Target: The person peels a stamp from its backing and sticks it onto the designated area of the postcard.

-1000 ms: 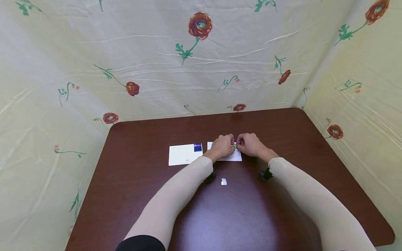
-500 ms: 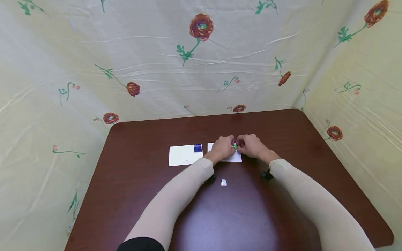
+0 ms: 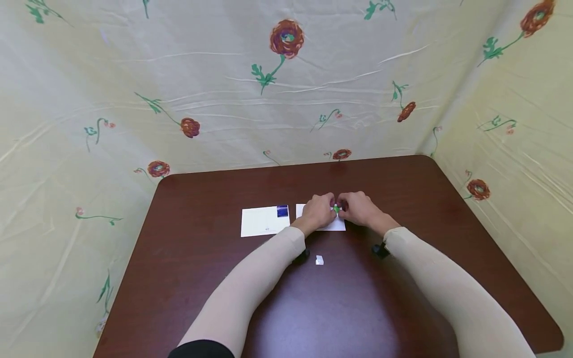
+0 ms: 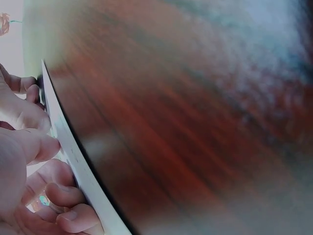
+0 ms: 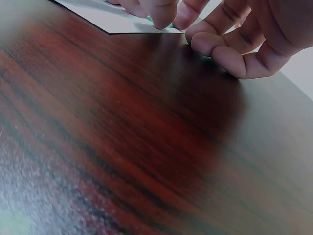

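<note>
Both hands meet over the upper right corner of a white postcard (image 3: pixel 332 226) that lies flat on the table. Between their fingertips shows a small green stamp (image 3: pixel 336 209). My left hand (image 3: pixel 320 210) covers much of the card and pinches the stamp's left side. From the right, my right hand (image 3: pixel 356 206) pinches its other side with thumb and forefinger. In the right wrist view, the right hand's other fingers (image 5: pixel 230 58) curl just beyond the card's edge. The left wrist view shows the left fingers (image 4: pixel 80 218) bent against the card. Most of the stamp is hidden.
Left of the hands lies another white postcard (image 3: pixel 257 222) with a dark blue stamp (image 3: pixel 282 211) at its upper right corner. A small whitish scrap of paper (image 3: pixel 319 260) lies nearer on the brown table (image 3: pixel 215 194). Flowered cloth (image 3: pixel 224 139) hangs behind the table.
Both hands stay over the postcard's corner with only slight finger movement. A little more of the green stamp shows between them now.
</note>
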A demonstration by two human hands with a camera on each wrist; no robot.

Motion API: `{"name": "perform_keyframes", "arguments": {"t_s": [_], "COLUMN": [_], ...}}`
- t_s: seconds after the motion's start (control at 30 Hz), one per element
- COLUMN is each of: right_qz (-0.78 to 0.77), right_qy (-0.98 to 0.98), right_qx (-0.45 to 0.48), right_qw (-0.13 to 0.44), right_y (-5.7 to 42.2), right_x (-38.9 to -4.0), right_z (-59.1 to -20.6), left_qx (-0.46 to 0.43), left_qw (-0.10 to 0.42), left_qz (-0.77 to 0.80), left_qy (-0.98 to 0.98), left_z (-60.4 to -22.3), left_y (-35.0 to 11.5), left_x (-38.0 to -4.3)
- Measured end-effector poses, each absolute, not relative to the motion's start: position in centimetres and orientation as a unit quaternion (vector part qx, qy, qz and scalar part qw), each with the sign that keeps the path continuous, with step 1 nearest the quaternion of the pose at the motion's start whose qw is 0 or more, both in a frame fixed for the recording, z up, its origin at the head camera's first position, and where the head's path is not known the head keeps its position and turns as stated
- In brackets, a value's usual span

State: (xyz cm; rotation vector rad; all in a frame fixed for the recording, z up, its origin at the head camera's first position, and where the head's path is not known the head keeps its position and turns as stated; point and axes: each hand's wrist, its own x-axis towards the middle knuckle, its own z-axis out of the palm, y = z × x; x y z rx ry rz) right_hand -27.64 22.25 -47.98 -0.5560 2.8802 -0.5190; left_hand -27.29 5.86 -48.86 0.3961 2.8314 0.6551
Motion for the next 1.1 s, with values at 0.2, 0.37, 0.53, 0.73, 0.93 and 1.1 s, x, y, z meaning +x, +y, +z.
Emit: {"name": "perform_keyframes", "arguments": {"t_s": [0.2, 0.37, 0.53, 0.73, 0.93, 1.1], "right_qz": [-0.164, -0.151, -0.140, -0.122, -0.126, -0.145], "right_qy": [0.965, 0.966, 0.964, 0.962, 0.960, 0.956], "right_qx": [-0.186, -0.185, -0.194, -0.214, -0.229, -0.232], "right_qw": [0.086, 0.095, 0.112, 0.114, 0.099, 0.104], "right_y": [22.0, 21.8, 21.8, 21.9, 22.3, 22.9], "right_x": [-27.6, -27.7, -27.9, -27.8, -27.8, -27.6], "right_z": [-48.0, -48.0, -48.0, -48.4, -48.4, -48.2], "left_qx": [0.128, 0.124, 0.131, 0.148, 0.150, 0.162], "left_qw": [0.104, 0.103, 0.103, 0.117, 0.126, 0.133], "left_qz": [0.224, 0.225, 0.227, 0.240, 0.245, 0.242], "left_qy": [0.960, 0.961, 0.959, 0.952, 0.949, 0.947], "left_z": [-48.9, -48.9, -49.0, -49.1, -49.1, -48.8], "left_y": [5.7, 5.6, 5.5, 5.2, 5.0, 4.8], "left_x": [-27.3, -27.3, -27.4, -27.2, -27.2, -26.9]}}
